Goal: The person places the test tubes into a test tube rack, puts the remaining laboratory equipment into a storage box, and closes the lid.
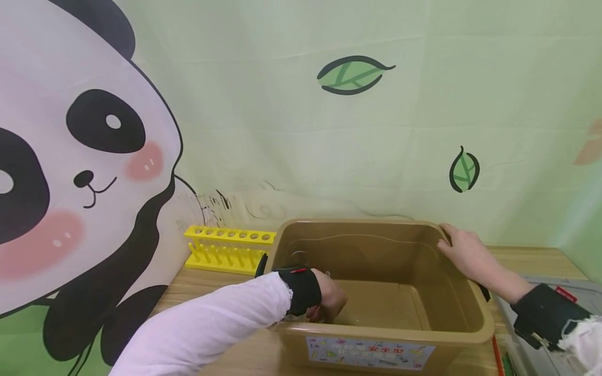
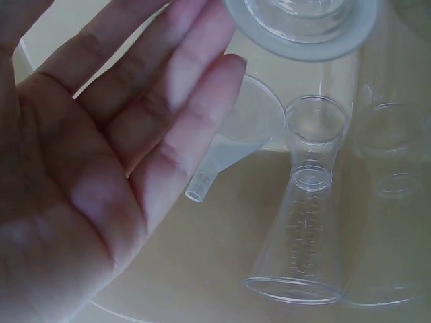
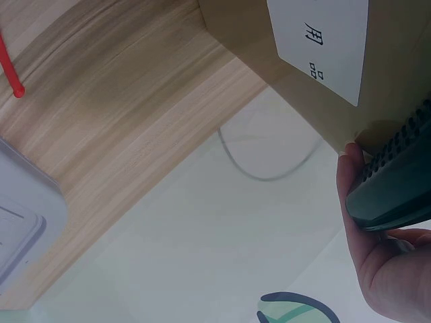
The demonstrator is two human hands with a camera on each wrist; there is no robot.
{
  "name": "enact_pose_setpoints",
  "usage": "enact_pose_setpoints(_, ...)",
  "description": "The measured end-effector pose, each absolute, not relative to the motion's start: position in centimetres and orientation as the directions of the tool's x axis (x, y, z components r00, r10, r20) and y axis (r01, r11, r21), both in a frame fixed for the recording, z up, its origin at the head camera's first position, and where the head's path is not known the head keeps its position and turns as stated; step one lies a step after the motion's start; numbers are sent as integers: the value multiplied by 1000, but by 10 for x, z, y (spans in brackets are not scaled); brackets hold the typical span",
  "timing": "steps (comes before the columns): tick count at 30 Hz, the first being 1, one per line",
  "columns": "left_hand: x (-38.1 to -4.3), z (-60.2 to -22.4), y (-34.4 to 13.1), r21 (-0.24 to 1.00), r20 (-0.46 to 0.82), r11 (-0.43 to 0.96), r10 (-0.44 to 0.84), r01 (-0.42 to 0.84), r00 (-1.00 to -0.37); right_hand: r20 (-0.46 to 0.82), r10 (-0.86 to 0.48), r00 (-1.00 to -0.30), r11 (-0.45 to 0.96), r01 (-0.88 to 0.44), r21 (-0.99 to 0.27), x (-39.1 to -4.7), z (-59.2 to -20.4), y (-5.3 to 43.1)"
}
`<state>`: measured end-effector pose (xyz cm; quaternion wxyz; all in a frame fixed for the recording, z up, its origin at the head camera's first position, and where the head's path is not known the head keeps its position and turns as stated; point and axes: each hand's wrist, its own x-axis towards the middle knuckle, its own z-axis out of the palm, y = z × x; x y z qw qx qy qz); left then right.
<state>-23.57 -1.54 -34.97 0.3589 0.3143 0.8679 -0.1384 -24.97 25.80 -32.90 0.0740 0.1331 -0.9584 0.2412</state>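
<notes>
A brown plastic bin (image 1: 357, 245) stands on the wooden table. My left hand (image 1: 326, 295) reaches inside its front left part. In the left wrist view that hand's fingers (image 2: 151, 101) are extended and slightly bent, with the palm showing and nothing visible in them. Just behind the fingertips lies a clear funnel (image 2: 252, 121), beside a clear conical flask (image 2: 300, 235) with graduation marks. A clear round-rimmed vessel (image 2: 310, 30) is partly cut off at the top. My right hand (image 1: 463, 253) grips the bin's right rim near the back corner, by a dark green handle (image 3: 394, 195).
A yellow test tube rack (image 1: 228, 250) stands left of the bin. To the right lies a grey plastic lid or case (image 1: 559, 303), with a red stick-like thing (image 1: 497, 355) near it. A printed cloth wall (image 1: 301, 130) rises directly behind the table.
</notes>
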Motion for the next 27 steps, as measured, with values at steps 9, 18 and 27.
enact_pose_setpoints(9,-237,-347,-16,3,-730,754,451,657,-514,228,-221,-948,852,-301,-428,-249,-327,257)
enact_pose_setpoints(18,-236,-328,-12,3,-647,723,528,691,-550,234,-225,-946,853,-308,-422,-249,-328,259)
enact_pose_setpoints(27,-238,-300,-22,59,-530,672,647,738,-548,223,-219,-950,854,-298,-427,-250,-330,258)
